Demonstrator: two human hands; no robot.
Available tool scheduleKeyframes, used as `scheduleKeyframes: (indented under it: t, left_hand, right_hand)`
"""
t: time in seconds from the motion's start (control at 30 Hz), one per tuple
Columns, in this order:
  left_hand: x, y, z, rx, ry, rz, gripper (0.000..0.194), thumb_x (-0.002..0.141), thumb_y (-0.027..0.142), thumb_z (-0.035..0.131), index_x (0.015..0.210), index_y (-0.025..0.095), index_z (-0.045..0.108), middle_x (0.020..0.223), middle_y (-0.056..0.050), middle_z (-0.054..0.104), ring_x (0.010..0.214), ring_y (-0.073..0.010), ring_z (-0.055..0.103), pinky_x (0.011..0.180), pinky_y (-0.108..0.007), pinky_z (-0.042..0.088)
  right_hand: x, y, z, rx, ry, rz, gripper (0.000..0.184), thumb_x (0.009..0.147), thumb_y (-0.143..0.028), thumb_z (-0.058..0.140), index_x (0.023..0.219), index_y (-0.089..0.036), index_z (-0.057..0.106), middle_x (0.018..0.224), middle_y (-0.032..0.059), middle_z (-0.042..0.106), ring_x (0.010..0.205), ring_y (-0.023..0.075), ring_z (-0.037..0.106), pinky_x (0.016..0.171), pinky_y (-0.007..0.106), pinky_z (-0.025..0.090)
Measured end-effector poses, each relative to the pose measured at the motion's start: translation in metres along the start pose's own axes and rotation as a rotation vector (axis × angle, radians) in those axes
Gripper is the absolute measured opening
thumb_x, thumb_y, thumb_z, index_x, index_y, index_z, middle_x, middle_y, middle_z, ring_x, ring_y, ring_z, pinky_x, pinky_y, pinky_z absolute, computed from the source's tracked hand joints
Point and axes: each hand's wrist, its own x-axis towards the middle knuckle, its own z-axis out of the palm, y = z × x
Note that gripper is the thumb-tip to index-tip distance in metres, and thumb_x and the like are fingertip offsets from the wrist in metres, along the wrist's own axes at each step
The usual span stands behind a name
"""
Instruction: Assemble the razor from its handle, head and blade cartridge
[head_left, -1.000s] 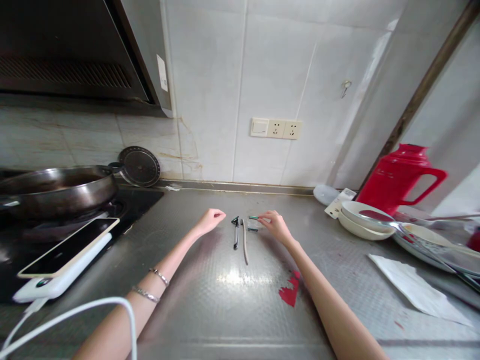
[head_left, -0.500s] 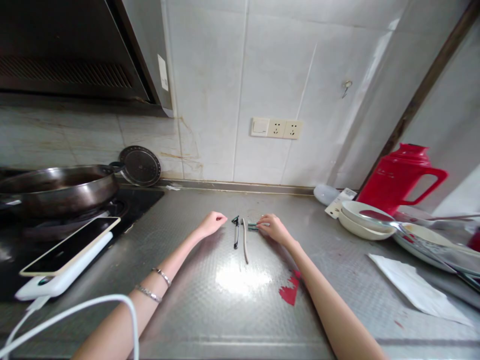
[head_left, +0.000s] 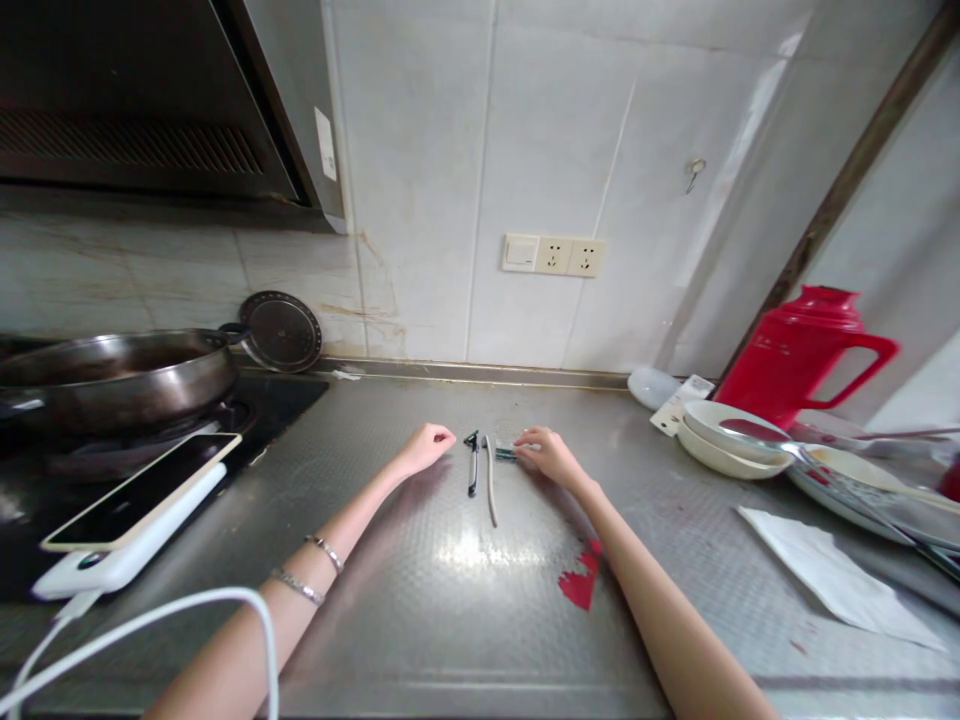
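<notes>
My left hand (head_left: 427, 449) rests on the metal counter with its fingers curled closed, and nothing shows in it. Just to its right lies a razor (head_left: 473, 468) with a dark head and a pale handle, apart from the fingers. Beside the razor is a thin, beige, slightly curved stick that looks like a toothbrush (head_left: 491, 485). My right hand (head_left: 551, 457) is on the other side, fingertips closed at the right end of a small dark-green and clear strip-like piece (head_left: 505, 454). The fingers hide that end of the piece.
On the left are a pan (head_left: 127, 375) on the stove and a phone (head_left: 142, 490) on a white power bank, with a white cable (head_left: 187, 597) crossing my left forearm. Right: a red thermos (head_left: 795, 355), bowls (head_left: 727, 455), a napkin (head_left: 832, 575). A red patch (head_left: 579, 578) lies near my right forearm.
</notes>
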Motion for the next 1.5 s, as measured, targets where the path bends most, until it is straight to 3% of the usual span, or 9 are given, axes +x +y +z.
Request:
scheduleKeyframes:
  t: [0.13, 0.23, 0.47, 0.77, 0.87, 1.07, 1.2, 1.33, 1.5]
  left_hand:
    - [-0.008, 0.012, 0.009, 0.162, 0.012, -0.043, 0.027, 0.077, 0.033, 0.049, 0.073, 0.013, 0.066, 0.077, -0.009, 0.07, 0.072, -0.0189, 0.062, 0.067, -0.028, 0.043]
    - [-0.017, 0.029, 0.02, 0.335, -0.05, -0.07, 0.03, 0.076, 0.042, 0.051, 0.071, 0.016, 0.064, 0.073, -0.01, 0.068, 0.069, -0.022, 0.062, 0.062, -0.03, 0.042]
    - [-0.033, 0.065, 0.039, 0.593, -0.115, -0.138, 0.036, 0.08, 0.045, 0.046, 0.082, 0.014, 0.065, 0.086, -0.02, 0.068, 0.084, -0.0315, 0.064, 0.069, -0.038, 0.045]
    - [-0.033, 0.073, 0.045, 0.708, -0.137, -0.254, 0.032, 0.085, 0.033, 0.041, 0.094, 0.015, 0.066, 0.099, -0.016, 0.067, 0.095, -0.0252, 0.062, 0.079, -0.033, 0.045]
    - [-0.032, 0.07, 0.044, 0.703, -0.109, -0.262, 0.031, 0.084, 0.032, 0.04, 0.091, 0.015, 0.066, 0.096, -0.015, 0.068, 0.093, -0.0253, 0.063, 0.076, -0.033, 0.045]
    - [-0.033, 0.075, 0.039, 0.65, 0.026, -0.258, 0.033, 0.087, 0.039, 0.037, 0.093, 0.017, 0.06, 0.091, -0.01, 0.068, 0.086, -0.0225, 0.064, 0.071, -0.03, 0.043]
    - [-0.035, 0.081, 0.037, 0.629, 0.095, -0.22, 0.031, 0.088, 0.041, 0.035, 0.092, 0.019, 0.057, 0.089, -0.008, 0.068, 0.086, -0.0207, 0.063, 0.07, -0.028, 0.041]
    - [-0.037, 0.083, 0.039, 0.631, 0.123, -0.165, 0.027, 0.087, 0.039, 0.037, 0.092, 0.02, 0.055, 0.088, -0.007, 0.067, 0.084, -0.02, 0.063, 0.068, -0.027, 0.04]
    - [-0.04, 0.085, 0.041, 0.634, 0.109, -0.13, 0.026, 0.087, 0.039, 0.038, 0.092, 0.02, 0.055, 0.088, -0.007, 0.067, 0.083, -0.0204, 0.063, 0.066, -0.027, 0.04]
  right_hand:
    - [0.001, 0.001, -0.009, 0.021, 0.086, 0.018, 0.024, 0.08, -0.038, 0.055, 0.082, -0.02, 0.072, 0.086, 0.0067, 0.068, 0.081, 0.019, 0.06, 0.076, 0.03, 0.043]
    - [0.002, -0.002, -0.014, 0.022, 0.116, 0.016, 0.026, 0.081, -0.038, 0.054, 0.082, -0.02, 0.072, 0.083, 0.0065, 0.067, 0.078, 0.0183, 0.06, 0.073, 0.029, 0.043]
    - [0.003, -0.011, -0.014, 0.008, 0.099, -0.007, 0.025, 0.082, -0.035, 0.053, 0.082, -0.019, 0.072, 0.081, 0.0069, 0.067, 0.077, 0.018, 0.06, 0.071, 0.028, 0.043]
    - [0.002, -0.022, -0.014, 0.052, 0.109, 0.003, 0.025, 0.081, -0.034, 0.053, 0.08, -0.018, 0.072, 0.08, 0.0073, 0.069, 0.077, 0.0179, 0.06, 0.07, 0.027, 0.043]
    - [0.005, -0.03, -0.006, 0.2, 0.154, 0.096, 0.026, 0.078, -0.036, 0.055, 0.078, -0.017, 0.072, 0.079, 0.0078, 0.07, 0.075, 0.0182, 0.061, 0.071, 0.028, 0.044]
    - [0.012, -0.064, 0.006, 0.819, 0.315, 0.485, 0.042, 0.066, -0.041, 0.066, 0.094, -0.01, 0.067, 0.081, 0.0094, 0.069, 0.068, 0.0175, 0.061, 0.058, 0.028, 0.05]
    - [0.009, -0.088, 0.007, 1.156, 0.301, 0.627, 0.044, 0.056, -0.035, 0.076, 0.091, -0.01, 0.066, 0.079, 0.0074, 0.067, 0.067, 0.0142, 0.061, 0.065, 0.027, 0.052]
    - [0.005, -0.101, 0.014, 1.298, 0.204, 0.699, 0.041, 0.052, -0.032, 0.079, 0.085, -0.011, 0.065, 0.067, 0.004, 0.064, 0.063, 0.0127, 0.06, 0.063, 0.025, 0.051]
    - [0.005, -0.106, 0.021, 1.308, 0.206, 0.7, 0.035, 0.047, -0.029, 0.079, 0.073, -0.012, 0.065, 0.061, -0.0006, 0.059, 0.057, 0.0094, 0.055, 0.056, 0.021, 0.046]
